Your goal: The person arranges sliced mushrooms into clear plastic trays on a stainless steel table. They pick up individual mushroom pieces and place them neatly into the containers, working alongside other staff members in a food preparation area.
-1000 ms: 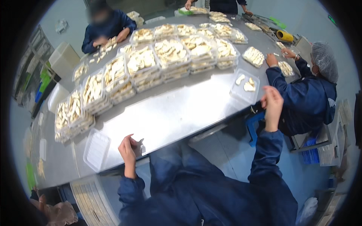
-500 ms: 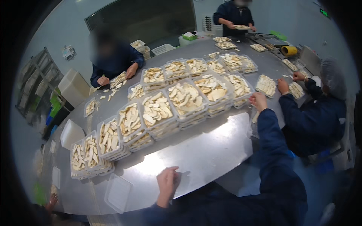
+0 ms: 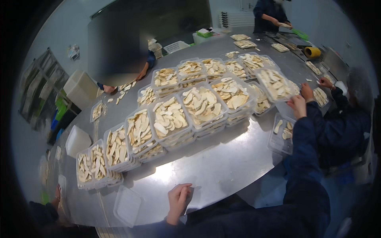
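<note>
My right hand (image 3: 297,106) reaches out to the right, its fingers closed on the near corner of a clear plastic tray (image 3: 276,84) heaped with pale slices that look like mushroom. That tray is raised and tilted, and another filled tray (image 3: 260,100) shows beside and below it. Under my right forearm, a clear tray (image 3: 274,142) holds only a few slices. My left hand (image 3: 178,201) hovers by the near table edge, fingers curled in and nothing visible in them.
Stacked filled trays (image 3: 168,117) run across the steel table (image 3: 206,158). An empty clear tray (image 3: 127,206) lies near left. Co-workers sit across the table and close at my right (image 3: 337,127); another stands at the back. A hand (image 3: 58,194) shows at far left.
My right hand has lifted a filled tray off its stack and moved it right, uncovering the filled tray below. My left hand stays curled by the table edge. The whole view has shifted slightly.
</note>
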{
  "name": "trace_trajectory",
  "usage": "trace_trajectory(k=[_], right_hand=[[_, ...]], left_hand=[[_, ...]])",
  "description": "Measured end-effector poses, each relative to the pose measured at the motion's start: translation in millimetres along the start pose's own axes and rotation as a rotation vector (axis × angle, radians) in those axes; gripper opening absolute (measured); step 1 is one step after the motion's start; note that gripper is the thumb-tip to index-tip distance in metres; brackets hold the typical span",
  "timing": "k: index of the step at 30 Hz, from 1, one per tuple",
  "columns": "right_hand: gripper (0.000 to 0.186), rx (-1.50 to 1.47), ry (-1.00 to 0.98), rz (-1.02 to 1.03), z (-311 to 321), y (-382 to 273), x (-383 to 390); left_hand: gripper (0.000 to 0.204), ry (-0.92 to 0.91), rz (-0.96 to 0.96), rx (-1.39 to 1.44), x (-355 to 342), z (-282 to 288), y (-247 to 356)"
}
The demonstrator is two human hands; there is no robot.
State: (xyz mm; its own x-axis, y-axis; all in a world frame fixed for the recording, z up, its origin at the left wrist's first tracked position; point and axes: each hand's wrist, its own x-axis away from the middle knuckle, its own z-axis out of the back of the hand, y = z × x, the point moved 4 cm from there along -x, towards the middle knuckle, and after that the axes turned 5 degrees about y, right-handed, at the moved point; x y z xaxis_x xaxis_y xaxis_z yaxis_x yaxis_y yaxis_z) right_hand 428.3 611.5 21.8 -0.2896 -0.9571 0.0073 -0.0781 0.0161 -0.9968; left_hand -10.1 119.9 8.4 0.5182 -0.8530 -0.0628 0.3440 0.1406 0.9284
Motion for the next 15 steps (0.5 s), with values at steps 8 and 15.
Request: trace_trajectory(k=[8,15], right_hand=[[0.017,-0.004,-0.135,0.151,90.3,-75.8,66.6],[0.009,0.132,-0.515,0.038,11.6,-45.1,189.9]], left_hand=[[0.021,-0.257,-0.132,-0.041,-1.3,-23.9,20.7],[0.033,-0.676,-0.155,0.076,18.2,-47.5,31.4]])
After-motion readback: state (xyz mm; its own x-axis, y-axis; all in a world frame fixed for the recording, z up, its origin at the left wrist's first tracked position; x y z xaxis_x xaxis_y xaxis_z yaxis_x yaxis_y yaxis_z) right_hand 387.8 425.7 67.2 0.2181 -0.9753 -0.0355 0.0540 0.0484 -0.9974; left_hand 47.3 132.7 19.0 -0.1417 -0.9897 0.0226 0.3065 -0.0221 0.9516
